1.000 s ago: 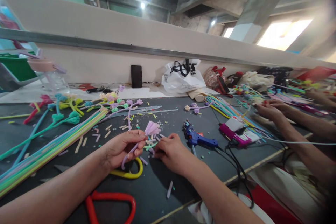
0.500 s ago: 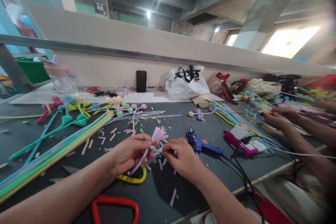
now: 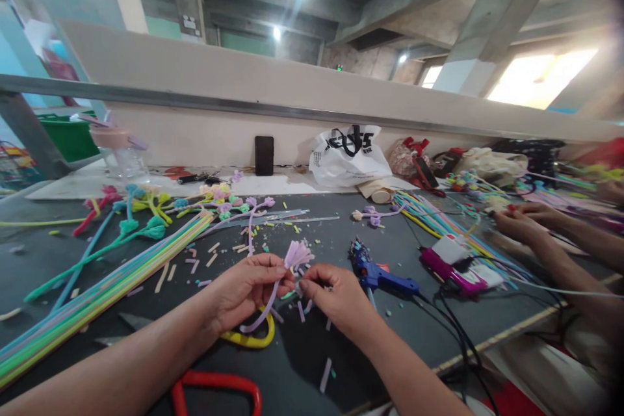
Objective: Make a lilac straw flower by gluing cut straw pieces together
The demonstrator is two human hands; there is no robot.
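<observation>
- Drawn nearer to the left hand (image 3: 253, 286) since a second ago: the right hand (image 3: 341, 299), with only a narrow gap now between the two sets of fingertips.
- Shifted slightly right and down in view together with the surroundings, and otherwise much as before: the left hand with its load.
- Reaching in from lower left, palm turned partly up, thumb and fingers closed in a pinch: left hand, grasping one lavender fuzzy stem with a splayed tuft (image 3: 297, 255).
- Reaching in from lower right, back uppermost, fingers bent, thumb near forefinger: right hand; cannot tell whether gripping anything small.
- Counted on the dark grey desk (image 3: 424, 328): one blue glue gun (image 3: 387, 278), one magenta plastic tool (image 3: 451, 271), one yellow loop handle (image 3: 256, 338), one red loop handle (image 3: 219, 378), two teal fuzzy buds (image 3: 155, 227), two bundles of long pastel stems (image 3: 104, 292); too many short cut scraps (image 3: 325, 375) to count.
- At the back: one black phone (image 3: 264, 156), upright, and one white bag (image 3: 346, 162) with black lettering.
- Off to the right: two hands of a co-worker (image 3: 521, 227).
- Held above the desk, in front of the scraps: the lavender stem, pale, fanned into loose strands at the top, curving down below the left hand toward the yellow handle.
</observation>
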